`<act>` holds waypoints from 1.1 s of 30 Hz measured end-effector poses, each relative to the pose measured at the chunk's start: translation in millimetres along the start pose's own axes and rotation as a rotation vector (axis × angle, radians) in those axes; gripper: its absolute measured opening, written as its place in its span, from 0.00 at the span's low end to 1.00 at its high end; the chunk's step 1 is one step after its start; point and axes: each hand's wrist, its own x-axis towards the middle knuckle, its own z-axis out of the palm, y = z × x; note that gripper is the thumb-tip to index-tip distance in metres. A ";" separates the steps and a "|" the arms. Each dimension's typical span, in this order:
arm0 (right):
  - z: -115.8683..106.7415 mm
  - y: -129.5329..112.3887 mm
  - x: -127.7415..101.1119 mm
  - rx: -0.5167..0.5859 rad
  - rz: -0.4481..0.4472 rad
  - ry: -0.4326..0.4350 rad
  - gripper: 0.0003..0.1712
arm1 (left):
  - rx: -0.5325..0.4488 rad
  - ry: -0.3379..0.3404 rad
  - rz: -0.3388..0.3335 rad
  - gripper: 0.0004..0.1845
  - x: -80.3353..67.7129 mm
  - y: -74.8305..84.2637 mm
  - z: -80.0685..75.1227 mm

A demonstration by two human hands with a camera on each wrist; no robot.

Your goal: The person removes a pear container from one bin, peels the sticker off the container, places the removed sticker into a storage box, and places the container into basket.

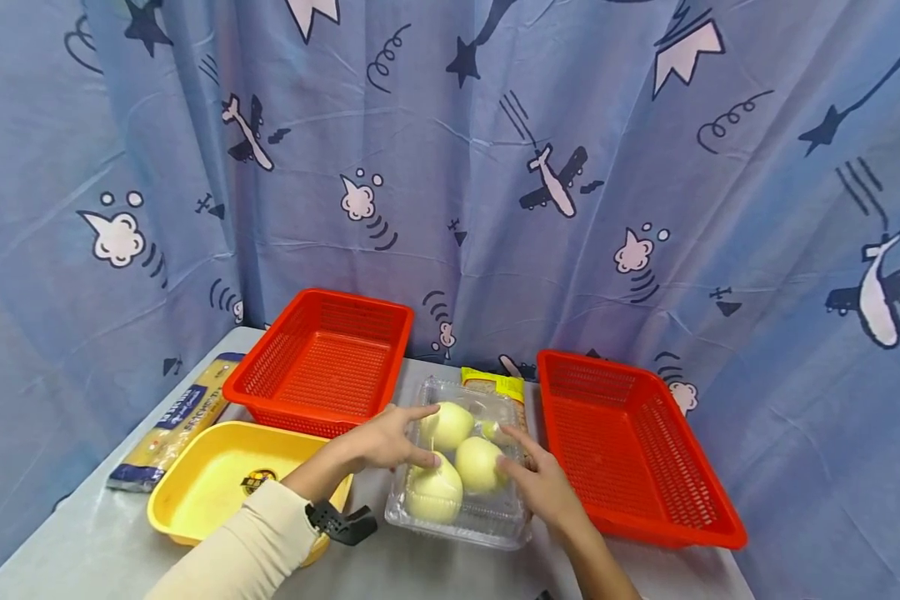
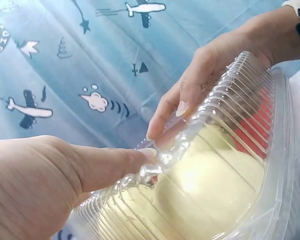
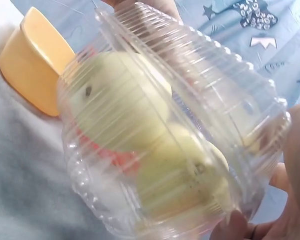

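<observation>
On clamshell box (image 1: 461, 500): both hands' fingertips

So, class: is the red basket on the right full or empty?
Empty: the right red basket shows only bare mesh floor and walls, nothing inside.

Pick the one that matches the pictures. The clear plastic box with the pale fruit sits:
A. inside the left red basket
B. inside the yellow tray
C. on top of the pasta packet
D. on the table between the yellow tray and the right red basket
D: the clear plastic box rests on the table, with the yellow tray on one side and the right red basket on the other, both hands on it.
</observation>
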 end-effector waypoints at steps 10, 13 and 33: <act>-9.7 -28.7 -2.6 0.084 0.004 -0.160 0.34 | -0.007 -0.013 -0.024 0.42 -9.3 21.4 -22.9; -13.0 -37.9 -2.0 0.097 -0.019 -0.203 0.35 | 0.007 -0.002 -0.021 0.42 -11.3 27.4 -30.5; -1.3 -86.6 12.9 0.055 -0.033 -0.210 0.36 | -0.137 -0.049 -0.102 0.45 -24.5 49.0 -79.3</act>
